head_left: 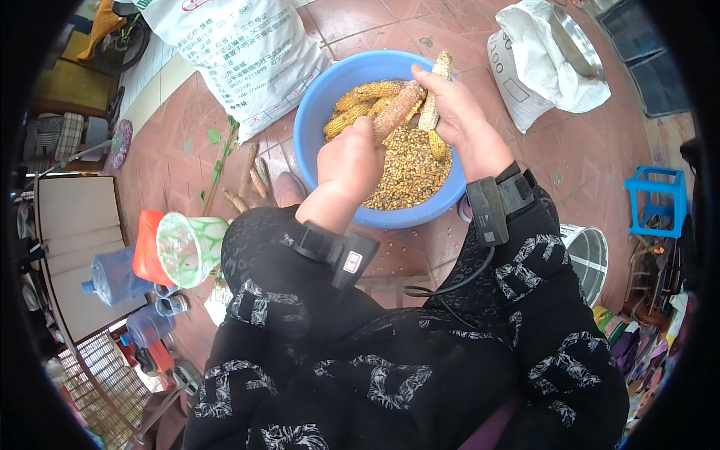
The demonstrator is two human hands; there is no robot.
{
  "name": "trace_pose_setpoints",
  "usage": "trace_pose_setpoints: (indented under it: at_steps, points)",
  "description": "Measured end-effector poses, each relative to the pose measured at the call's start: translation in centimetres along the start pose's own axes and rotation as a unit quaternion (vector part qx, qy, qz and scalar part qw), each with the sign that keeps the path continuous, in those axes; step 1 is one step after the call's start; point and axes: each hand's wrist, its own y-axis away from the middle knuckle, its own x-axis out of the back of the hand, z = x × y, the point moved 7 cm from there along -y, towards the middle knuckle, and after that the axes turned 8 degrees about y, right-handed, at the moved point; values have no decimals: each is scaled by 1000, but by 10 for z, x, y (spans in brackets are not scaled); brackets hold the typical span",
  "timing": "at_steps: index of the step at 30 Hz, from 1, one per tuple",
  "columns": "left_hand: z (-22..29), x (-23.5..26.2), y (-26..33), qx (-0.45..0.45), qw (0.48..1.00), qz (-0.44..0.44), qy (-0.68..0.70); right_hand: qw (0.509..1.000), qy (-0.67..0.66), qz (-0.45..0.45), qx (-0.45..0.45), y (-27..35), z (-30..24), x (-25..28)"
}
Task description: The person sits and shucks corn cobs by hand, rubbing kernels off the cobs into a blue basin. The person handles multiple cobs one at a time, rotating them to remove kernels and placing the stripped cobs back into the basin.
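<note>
A blue plastic basin (315, 112) stands on the red tiled floor in front of my knees. It holds loose yellow corn kernels (409, 169) and several whole corn cobs (360, 101). My left hand (349, 161) grips a reddish bare cob (397, 111) that points up and to the right over the basin. My right hand (457, 112) holds a pale, partly shelled corn cob (433, 94) upright, right against the reddish one. Both wrists carry black strapped devices.
A large white printed sack (240, 52) lies left of the basin, with bare cobs (251, 180) on the floor beside it. Another white sack (544, 67) with a metal bowl stands at the right. A blue stool (656, 199), a metal bucket (589, 255) and plastic jugs (112, 274) stand around.
</note>
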Motion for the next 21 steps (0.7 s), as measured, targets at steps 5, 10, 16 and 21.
trace_pose_setpoints:
  at_steps: [5, 10, 16, 21]
  points:
    - [20, -4, 9, -68, 992, 71, -81, 999, 0, 32, 17, 2, 3, -2]
    - [24, -8, 12, -94, 993, 65, 10, 989, 99, 96, 55, 3, -5, 8]
    - [21, -6, 18, -65, 994, 39, 82, 974, 188, 99, 75, 5, -10, 6]
    - [17, 1, 21, -50, 992, 14, 114, 977, 186, 71, 78, 5, -8, 0]
